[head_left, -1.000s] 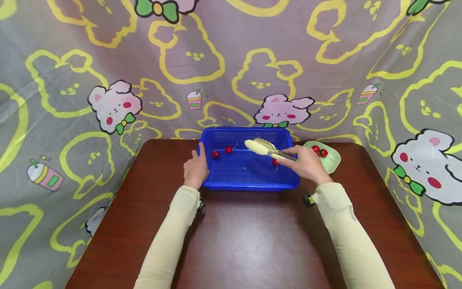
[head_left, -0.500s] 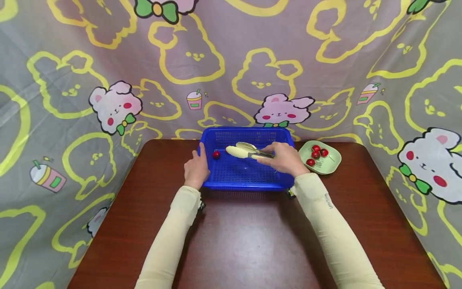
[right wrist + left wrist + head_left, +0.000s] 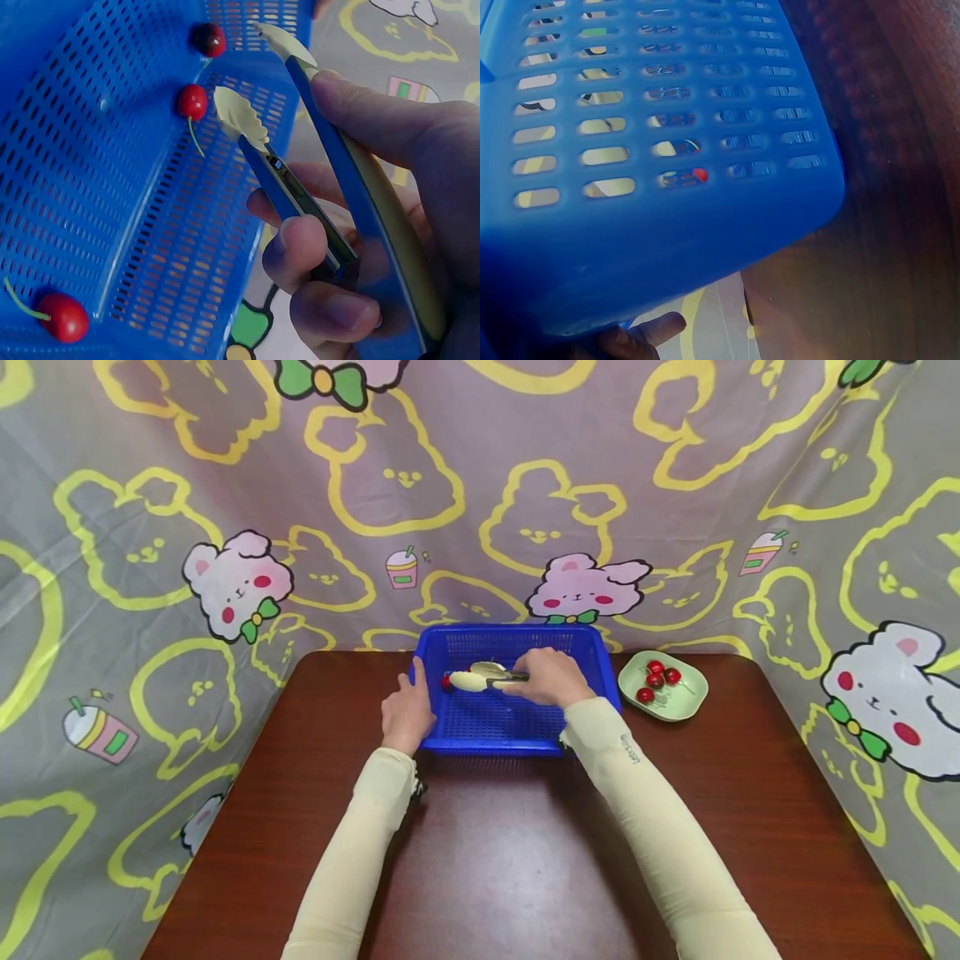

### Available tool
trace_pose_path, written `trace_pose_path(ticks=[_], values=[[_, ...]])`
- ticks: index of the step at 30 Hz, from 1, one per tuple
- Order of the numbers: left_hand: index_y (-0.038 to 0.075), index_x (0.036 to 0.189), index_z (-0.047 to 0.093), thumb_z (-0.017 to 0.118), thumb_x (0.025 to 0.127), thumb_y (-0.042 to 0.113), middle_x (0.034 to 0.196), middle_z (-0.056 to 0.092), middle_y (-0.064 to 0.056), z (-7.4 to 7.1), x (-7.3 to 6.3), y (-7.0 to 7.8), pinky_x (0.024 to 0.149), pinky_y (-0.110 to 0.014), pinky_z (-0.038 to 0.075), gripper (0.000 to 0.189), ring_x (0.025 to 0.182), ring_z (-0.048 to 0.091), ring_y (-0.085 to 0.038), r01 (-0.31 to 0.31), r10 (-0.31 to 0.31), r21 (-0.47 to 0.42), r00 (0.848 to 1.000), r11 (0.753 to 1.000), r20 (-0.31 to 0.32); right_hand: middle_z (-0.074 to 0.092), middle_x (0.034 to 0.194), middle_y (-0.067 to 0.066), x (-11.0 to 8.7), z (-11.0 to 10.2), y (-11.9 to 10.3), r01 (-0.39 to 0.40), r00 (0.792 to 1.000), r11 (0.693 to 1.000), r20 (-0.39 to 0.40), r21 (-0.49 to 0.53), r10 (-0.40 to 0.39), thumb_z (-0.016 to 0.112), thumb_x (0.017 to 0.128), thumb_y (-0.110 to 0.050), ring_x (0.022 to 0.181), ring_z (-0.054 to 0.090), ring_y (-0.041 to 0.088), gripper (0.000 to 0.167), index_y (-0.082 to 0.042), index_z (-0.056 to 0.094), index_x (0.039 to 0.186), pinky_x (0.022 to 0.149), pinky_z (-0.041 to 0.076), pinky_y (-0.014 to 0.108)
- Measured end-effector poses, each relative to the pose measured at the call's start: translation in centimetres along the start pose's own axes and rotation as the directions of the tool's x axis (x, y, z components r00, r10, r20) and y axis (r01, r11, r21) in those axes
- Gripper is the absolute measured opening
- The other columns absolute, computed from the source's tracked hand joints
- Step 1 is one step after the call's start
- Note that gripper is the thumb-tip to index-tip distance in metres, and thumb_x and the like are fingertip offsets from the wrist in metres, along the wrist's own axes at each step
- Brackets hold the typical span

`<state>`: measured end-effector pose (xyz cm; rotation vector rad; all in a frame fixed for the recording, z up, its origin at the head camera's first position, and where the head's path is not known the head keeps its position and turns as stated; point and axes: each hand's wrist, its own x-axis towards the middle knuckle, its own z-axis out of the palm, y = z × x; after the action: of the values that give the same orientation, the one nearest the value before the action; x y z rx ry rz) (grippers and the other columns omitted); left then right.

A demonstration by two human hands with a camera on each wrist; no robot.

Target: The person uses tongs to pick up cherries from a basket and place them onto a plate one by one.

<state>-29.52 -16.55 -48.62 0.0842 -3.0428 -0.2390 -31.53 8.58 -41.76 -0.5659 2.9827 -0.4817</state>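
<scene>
My left hand holds the left rim of a blue plastic basket, one finger extended along it. In the left wrist view only some fingers show past the basket's slotted wall. My right hand grips a pair of tongs with cream tips, low over the basket's left half. In the right wrist view the tongs' arms stand apart, nothing between them. One red cherry with a stem lies nearest the tips, a darker cherry beyond. A third cherry lies farther off in the basket.
A pale green plate right of the basket carries several red cherries. Both stand near the back edge of a brown table. A patterned curtain hangs behind and at both sides.
My right hand has carried the tongs leftward from the basket's right side and lowered them toward the cherries at the left. My left hand has stayed at the rim.
</scene>
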Motion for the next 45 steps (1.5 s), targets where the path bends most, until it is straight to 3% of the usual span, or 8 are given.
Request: trace_pose_path(ticks=[3, 9, 14, 28, 31, 38, 45], values=[[0.007, 0.166, 0.012, 0.08, 0.086, 0.018, 0.143, 0.049, -0.03, 0.1, 0.0, -0.2, 0.071, -0.052, 0.057, 0.106, 0.074, 0.067, -0.04, 0.001, -0.001, 0.003, 1.0, 1.0, 0.003, 0.076, 0.116, 0.007, 0.9, 0.6, -0.8, -0.004, 1.0, 1.0, 0.024, -0.019, 0.005, 0.077, 0.089, -0.05, 0.099, 0.067, 0.028, 0.049, -0.014, 0.078, 0.122, 0.092, 0.054, 0.049], [0.007, 0.166, 0.013, 0.081, 0.084, 0.017, 0.142, 0.049, -0.03, 0.1, -0.1, 0.0, 0.071, -0.052, 0.057, 0.107, 0.075, 0.068, -0.041, -0.001, 0.001, 0.001, 1.0, 1.0, -0.002, 0.074, 0.102, 0.005, 2.3, 1.2, -2.4, -0.001, 0.999, 0.997, 0.046, -0.072, 0.005, 0.077, 0.09, -0.047, 0.089, 0.063, 0.025, 0.035, -0.017, 0.08, 0.107, 0.087, 0.054, 0.047], [0.007, 0.166, 0.013, 0.082, 0.083, 0.018, 0.142, 0.05, -0.03, 0.3, -0.1, 0.0, 0.07, -0.052, 0.057, 0.108, 0.075, 0.068, -0.041, -0.004, 0.004, -0.007, 1.0, 1.0, -0.012, 0.073, 0.102, 0.005, 3.0, 1.7, -3.3, -0.01, 0.998, 0.996, 0.058, -0.093, 0.016, 0.078, 0.09, -0.045, 0.089, 0.064, 0.025, 0.033, -0.016, 0.08, 0.106, 0.087, 0.054, 0.047], [0.008, 0.167, 0.011, 0.08, 0.084, 0.016, 0.142, 0.049, -0.029, 0.4, -0.1, 0.1, 0.069, -0.052, 0.057, 0.108, 0.073, 0.067, -0.04, 0.006, -0.006, -0.006, 1.0, 1.0, 0.007, 0.07, 0.089, 0.002, 3.0, 2.0, -3.2, 0.013, 0.999, 0.993, 0.049, -0.122, -0.007, 0.079, 0.09, -0.043, 0.082, 0.062, 0.023, 0.026, -0.017, 0.076, 0.09, 0.082, 0.054, 0.046], [0.009, 0.167, 0.011, 0.081, 0.083, 0.017, 0.141, 0.049, -0.029, 0.5, -0.1, 0.1, 0.069, -0.052, 0.057, 0.109, 0.073, 0.067, -0.04, 0.008, -0.008, -0.003, 1.0, 1.0, 0.004, 0.072, 0.093, 0.004, 3.0, 1.9, -3.0, 0.014, 0.999, 0.993, 0.045, -0.115, -0.008, 0.079, 0.09, -0.043, 0.085, 0.064, 0.024, 0.025, -0.018, 0.078, 0.094, 0.084, 0.054, 0.047], [0.008, 0.167, 0.012, 0.081, 0.083, 0.017, 0.141, 0.05, -0.029, 0.4, -0.1, 0.0, 0.069, -0.052, 0.057, 0.109, 0.073, 0.066, -0.04, 0.004, -0.004, -0.005, 1.0, 1.0, 0.002, 0.075, 0.119, 0.007, 2.7, 1.5, -2.6, -0.002, 0.998, 0.995, 0.054, -0.101, 0.008, 0.078, 0.091, -0.042, 0.106, 0.07, 0.03, 0.036, -0.018, 0.079, 0.118, 0.095, 0.054, 0.05], [0.007, 0.167, 0.01, 0.081, 0.083, 0.018, 0.141, 0.049, -0.03, 0.3, 0.0, -0.1, 0.07, -0.052, 0.056, 0.11, 0.075, 0.067, -0.041, 0.002, -0.002, 0.0, 1.0, 1.0, 0.006, 0.075, 0.121, 0.006, 2.2, 0.8, -2.3, 0.01, 0.999, 0.997, 0.043, -0.075, -0.006, 0.078, 0.09, -0.046, 0.109, 0.069, 0.03, 0.04, -0.018, 0.079, 0.12, 0.097, 0.054, 0.049]])
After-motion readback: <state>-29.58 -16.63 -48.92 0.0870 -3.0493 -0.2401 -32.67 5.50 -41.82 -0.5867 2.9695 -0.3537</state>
